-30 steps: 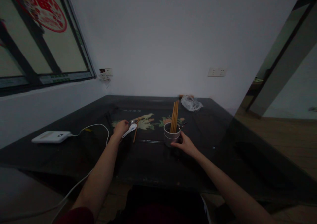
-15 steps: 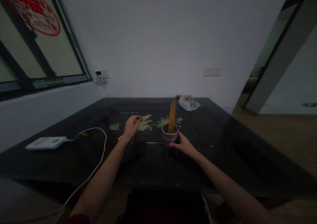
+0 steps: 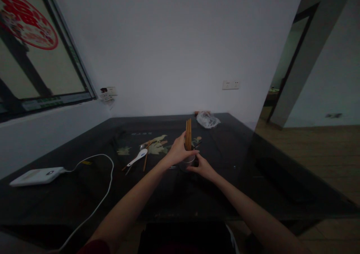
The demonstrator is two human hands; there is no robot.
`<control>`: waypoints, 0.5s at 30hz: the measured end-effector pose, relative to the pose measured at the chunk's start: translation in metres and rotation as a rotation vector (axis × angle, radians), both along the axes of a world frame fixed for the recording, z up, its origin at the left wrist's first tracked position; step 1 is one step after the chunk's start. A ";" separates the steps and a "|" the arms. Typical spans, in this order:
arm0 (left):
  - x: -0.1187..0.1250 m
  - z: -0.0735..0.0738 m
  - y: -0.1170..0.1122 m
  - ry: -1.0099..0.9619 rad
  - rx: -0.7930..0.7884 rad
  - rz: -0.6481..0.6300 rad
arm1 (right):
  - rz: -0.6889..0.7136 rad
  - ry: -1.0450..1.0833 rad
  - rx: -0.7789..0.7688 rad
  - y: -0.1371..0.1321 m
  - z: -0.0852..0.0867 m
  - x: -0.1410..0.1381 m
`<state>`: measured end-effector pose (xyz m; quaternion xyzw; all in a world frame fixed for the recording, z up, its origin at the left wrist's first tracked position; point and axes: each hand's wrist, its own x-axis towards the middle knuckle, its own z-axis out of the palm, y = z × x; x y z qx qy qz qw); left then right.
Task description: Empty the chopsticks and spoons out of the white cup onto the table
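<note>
A small pale cup [image 3: 190, 160] stands on the dark table [image 3: 84, 194], with a bundle of wooden chopsticks [image 3: 188, 133] upright in it. My left hand [image 3: 177, 152] covers the cup's left rim, its fingers closed against the lower part of the chopsticks. From the near right side, my right hand [image 3: 201, 166] grips the cup. Left of the cup lie a white spoon [image 3: 137, 158] and a loose chopstick [image 3: 145, 163].
A white power bank [image 3: 36, 175] with a white cable [image 3: 104, 188] lies at the table's left. A clear plastic bag [image 3: 207, 120] sits at the far edge by the wall. The table's right edge meets a wooden floor and a doorway.
My left hand left the spoon, rose near the flower pattern, then swung right to the cup and the chopsticks. The spoon now lies free. My right hand stayed on the cup.
</note>
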<state>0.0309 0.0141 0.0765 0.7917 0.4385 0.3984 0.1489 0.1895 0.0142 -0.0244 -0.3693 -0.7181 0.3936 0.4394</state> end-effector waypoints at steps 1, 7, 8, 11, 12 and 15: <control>0.005 0.000 0.002 0.005 0.001 0.000 | -0.010 0.000 0.003 -0.001 0.001 0.000; 0.011 -0.004 0.020 0.068 -0.114 0.149 | 0.022 0.032 0.021 -0.002 0.004 -0.003; 0.009 -0.003 0.023 0.076 -0.127 0.147 | 0.017 0.026 0.025 -0.002 0.003 -0.003; 0.002 0.000 0.029 0.101 -0.145 0.137 | 0.003 0.011 0.007 0.000 0.001 -0.003; -0.001 0.001 0.030 0.105 -0.156 0.133 | 0.004 0.011 -0.004 0.000 0.001 -0.002; -0.004 0.003 0.035 0.080 -0.228 0.087 | 0.017 0.028 -0.027 0.000 0.000 -0.002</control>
